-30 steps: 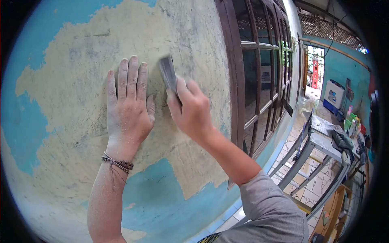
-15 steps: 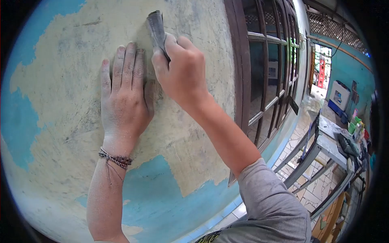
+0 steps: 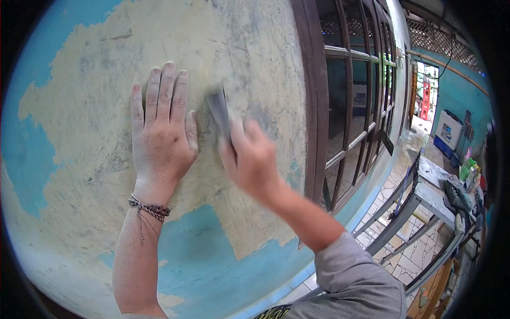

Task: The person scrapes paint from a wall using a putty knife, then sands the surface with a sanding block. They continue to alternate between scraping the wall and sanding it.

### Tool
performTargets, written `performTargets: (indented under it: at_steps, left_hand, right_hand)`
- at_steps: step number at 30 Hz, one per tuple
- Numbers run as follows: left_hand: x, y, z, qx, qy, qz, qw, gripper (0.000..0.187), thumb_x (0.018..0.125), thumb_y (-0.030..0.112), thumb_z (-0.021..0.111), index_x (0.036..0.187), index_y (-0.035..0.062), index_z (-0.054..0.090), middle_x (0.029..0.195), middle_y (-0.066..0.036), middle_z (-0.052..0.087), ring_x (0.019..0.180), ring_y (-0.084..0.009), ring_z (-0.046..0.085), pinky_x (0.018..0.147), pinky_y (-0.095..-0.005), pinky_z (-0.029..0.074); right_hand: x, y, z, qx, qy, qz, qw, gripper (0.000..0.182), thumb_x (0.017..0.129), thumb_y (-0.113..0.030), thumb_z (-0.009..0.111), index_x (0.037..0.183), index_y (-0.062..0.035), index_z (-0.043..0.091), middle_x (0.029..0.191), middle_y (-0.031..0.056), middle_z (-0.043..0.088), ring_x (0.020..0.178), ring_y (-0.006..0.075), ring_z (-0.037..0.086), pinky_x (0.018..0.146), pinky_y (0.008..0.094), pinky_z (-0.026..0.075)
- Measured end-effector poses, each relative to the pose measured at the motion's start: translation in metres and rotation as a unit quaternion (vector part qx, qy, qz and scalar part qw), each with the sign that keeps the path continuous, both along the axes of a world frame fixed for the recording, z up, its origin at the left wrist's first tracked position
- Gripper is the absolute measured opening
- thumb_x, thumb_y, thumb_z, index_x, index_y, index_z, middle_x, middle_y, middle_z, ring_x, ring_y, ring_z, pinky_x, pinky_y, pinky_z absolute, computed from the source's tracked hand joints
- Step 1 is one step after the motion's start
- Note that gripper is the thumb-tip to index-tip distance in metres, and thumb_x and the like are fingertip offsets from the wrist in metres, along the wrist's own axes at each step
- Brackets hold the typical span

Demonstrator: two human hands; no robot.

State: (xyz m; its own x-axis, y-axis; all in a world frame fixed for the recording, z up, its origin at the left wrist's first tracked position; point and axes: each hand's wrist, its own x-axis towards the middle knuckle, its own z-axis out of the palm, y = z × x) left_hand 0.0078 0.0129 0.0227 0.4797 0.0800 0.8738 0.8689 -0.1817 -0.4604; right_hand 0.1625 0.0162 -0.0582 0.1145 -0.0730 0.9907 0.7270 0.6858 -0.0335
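My left hand (image 3: 163, 135) lies flat against the wall (image 3: 95, 111), fingers stretched upward and dusted with pale powder. A braided bracelet (image 3: 151, 209) circles that wrist. To its right, my right hand (image 3: 256, 157) is closed around a folded piece of dark grey sandpaper (image 3: 218, 106), blurred by motion. The upper end of the sandpaper sticks out above my fingers, close to the wall. Cream-coloured filler with grey scuffs covers most of the surface here, and blue paint (image 3: 194, 244) shows around its ragged edges.
A dark window frame (image 3: 313, 95) with panes and bars borders the wall on the right. Farther right stands a grey metal table (image 3: 425, 194) with items on it. A white and blue washing machine (image 3: 449, 130) is near the open doorway (image 3: 425, 90).
My right hand has moved down and slightly right along the wall with the sandpaper. My left hand stays in nearly the same place, its thumb now spread more visibly.
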Motion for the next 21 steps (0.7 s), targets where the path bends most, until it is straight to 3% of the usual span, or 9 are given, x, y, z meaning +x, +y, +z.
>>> performTargets:
  at_steps: [2,8,12,16,18,21]
  left_hand:
    - [0.002,0.0,-0.001,0.002,0.002,0.016,1.0,0.059,0.095,0.029,0.05,0.152,0.015,0.037,0.16,-0.012,0.029,0.15,-0.0287,0.022,0.123,-0.0533,0.013]
    - [0.015,0.0,0.005,-0.006,0.01,0.053,0.999,0.056,0.097,0.033,0.048,0.152,0.0267,0.038,0.163,-0.012,0.022,0.151,-0.0284,0.017,0.122,-0.058,0.008]
    - [0.018,0.001,0.004,0.005,0.005,0.052,0.999,0.055,0.098,0.035,0.047,0.152,0.0263,0.038,0.163,-0.012,0.022,0.151,-0.0291,0.016,0.122,-0.0587,0.007]
    - [0.017,0.0,0.002,0.002,0.019,0.064,0.998,0.054,0.099,0.037,0.047,0.152,0.0297,0.038,0.163,-0.012,0.021,0.151,-0.0309,0.016,0.121,-0.0601,0.006]
    - [0.018,0.001,0.004,0.004,0.019,0.068,0.997,0.054,0.099,0.038,0.047,0.152,0.0316,0.039,0.163,-0.012,0.021,0.151,-0.0321,0.015,0.121,-0.0607,0.006]
    - [0.018,0.0,0.003,0.003,0.023,0.065,0.998,0.053,0.099,0.039,0.048,0.151,0.0335,0.039,0.163,-0.012,0.021,0.151,-0.0335,0.015,0.121,-0.0615,0.006]
  right_hand:
    - [0.009,0.0,-0.017,0.004,-0.009,-0.004,1.0,0.016,0.085,-0.005,0.066,0.097,0.0018,0.06,0.079,0.0217,0.056,0.063,0.0392,0.06,0.052,0.0457,0.048]
    - [0.037,0.015,0.089,0.017,0.015,-0.05,0.998,0.024,0.085,-0.005,0.066,0.106,0.0046,0.062,0.081,0.022,0.057,0.065,0.0412,0.06,0.057,0.0469,0.05]
    - [0.02,0.002,-0.001,-0.038,0.027,0.012,0.999,0.022,0.086,-0.008,0.064,0.103,0.0045,0.062,0.084,0.0244,0.059,0.067,0.0423,0.061,0.059,0.0481,0.05]
    - [0.042,0.018,0.074,-0.004,0.004,-0.063,0.998,0.038,0.083,-0.005,0.066,0.119,0.0078,0.061,0.083,0.0214,0.059,0.067,0.0377,0.064,0.06,0.0444,0.055]
    - [0.046,0.021,0.088,0.002,0.01,-0.06,0.998,0.036,0.084,-0.006,0.065,0.117,0.0076,0.061,0.083,0.0216,0.059,0.068,0.0382,0.064,0.061,0.0449,0.055]
    - [0.041,0.011,0.043,-0.019,0.025,-0.01,0.999,0.026,0.085,-0.008,0.064,0.107,0.0054,0.062,0.085,0.0234,0.06,0.069,0.0412,0.063,0.062,0.0473,0.053]
